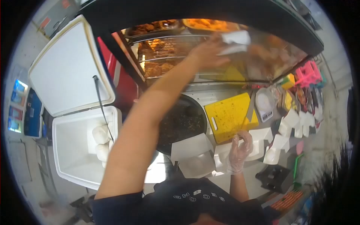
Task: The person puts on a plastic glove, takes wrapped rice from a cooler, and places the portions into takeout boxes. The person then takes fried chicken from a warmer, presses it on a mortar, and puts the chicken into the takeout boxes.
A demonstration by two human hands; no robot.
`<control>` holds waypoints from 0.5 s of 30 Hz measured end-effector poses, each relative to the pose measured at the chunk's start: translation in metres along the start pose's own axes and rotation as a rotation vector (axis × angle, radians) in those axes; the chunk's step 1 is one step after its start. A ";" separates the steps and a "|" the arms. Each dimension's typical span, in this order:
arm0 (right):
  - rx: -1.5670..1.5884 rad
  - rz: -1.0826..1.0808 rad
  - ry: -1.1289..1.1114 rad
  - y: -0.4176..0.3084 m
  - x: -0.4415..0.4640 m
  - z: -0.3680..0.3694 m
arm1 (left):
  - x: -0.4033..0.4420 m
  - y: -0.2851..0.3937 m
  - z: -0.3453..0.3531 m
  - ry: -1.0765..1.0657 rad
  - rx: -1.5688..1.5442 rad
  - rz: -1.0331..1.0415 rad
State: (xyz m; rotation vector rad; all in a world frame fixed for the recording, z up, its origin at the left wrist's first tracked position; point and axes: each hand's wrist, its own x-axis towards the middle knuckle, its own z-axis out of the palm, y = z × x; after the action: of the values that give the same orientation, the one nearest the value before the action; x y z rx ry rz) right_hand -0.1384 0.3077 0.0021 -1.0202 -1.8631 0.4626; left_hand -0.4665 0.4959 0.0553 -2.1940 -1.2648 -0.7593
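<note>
My left hand, bare and blurred by motion, is stretched out at the front of a lit food display case. It is closed on a white folded sheet, which could be paper or cloth. My right hand, in a clear plastic glove, hovers over white paper boxes. Its fingers are loosely curled and apart, with nothing visible between them. Just above it, a knife lies on a yellow cutting board. An opened paper box sits left of this hand.
Fried food fills racks inside the case. A dark round pan lies partly beneath my left arm. On the left stands an open white cooler with white bundles. A scale and pink basket are at right.
</note>
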 end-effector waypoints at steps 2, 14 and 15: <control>0.026 -0.008 -0.014 -0.010 0.006 0.002 | 0.020 0.040 0.006 -0.062 -0.298 -0.147; 0.228 -0.276 -0.384 -0.055 0.079 0.133 | -0.160 0.148 -0.276 -0.672 -0.224 -0.202; 0.260 -0.326 -0.398 -0.073 0.096 0.159 | -0.187 0.148 -0.296 -0.648 -0.191 -0.320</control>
State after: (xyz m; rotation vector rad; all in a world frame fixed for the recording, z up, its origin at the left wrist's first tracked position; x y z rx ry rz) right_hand -0.3300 0.3580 0.0252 -0.4592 -2.1986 0.7260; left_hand -0.4784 0.1221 0.1228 -2.5319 -1.9592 -0.2772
